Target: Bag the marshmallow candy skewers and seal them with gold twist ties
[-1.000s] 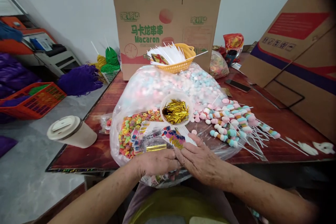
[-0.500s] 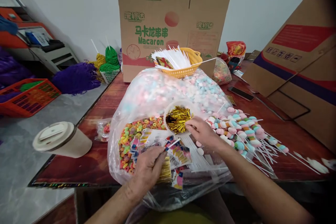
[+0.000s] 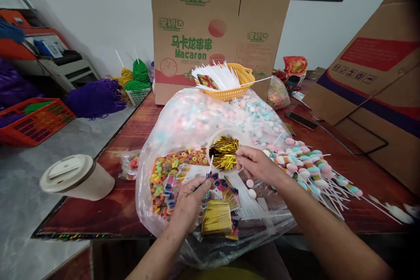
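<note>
White stick pinched nearly upright in left hand; right hand at bowl.
Toward the far edge of the table, a cardboard box; before it, draped past the near edge, a clear plastic bag of pastel sweets. Right of the bowl, heaped skewers; toward the near left corner, a lidded cup. At the bowl's right rim, beside gold strips, right fingertips bunched closed; can't tell of anything between them. Smallest, the white stick: gripped by left thumb and fingers, just tipped up from a low slant, so upper end exposed and probably easy to reach from the right.
</note>
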The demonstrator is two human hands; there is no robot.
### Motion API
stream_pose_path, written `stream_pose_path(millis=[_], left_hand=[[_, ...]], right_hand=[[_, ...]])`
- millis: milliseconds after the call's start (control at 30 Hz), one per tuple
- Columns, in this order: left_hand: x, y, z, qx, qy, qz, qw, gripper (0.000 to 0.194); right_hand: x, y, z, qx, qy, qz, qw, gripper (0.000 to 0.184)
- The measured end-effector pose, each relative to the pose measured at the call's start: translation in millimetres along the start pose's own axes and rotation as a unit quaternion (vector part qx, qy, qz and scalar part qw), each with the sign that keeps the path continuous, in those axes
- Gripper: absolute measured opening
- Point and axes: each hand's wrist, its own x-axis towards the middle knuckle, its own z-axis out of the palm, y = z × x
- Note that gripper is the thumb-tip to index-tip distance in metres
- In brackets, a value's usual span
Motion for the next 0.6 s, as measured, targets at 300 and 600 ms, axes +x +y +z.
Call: stream_pose_path(millis=[300,600], left_hand=[[-22.4,3.4,31.5,0.080,-0.098,0.073,0.989,0.017],[-44.1,1.4,30.6,0.216,-0.146,0.148,0.954,0.029]], right_hand=[[-69.4,-46.8,41.4,0.193,0.061,-0.112,0.973,0.044],[-84.4,-42.5,49.5,0.124,0.104,-0.054,0.985,0.057]])
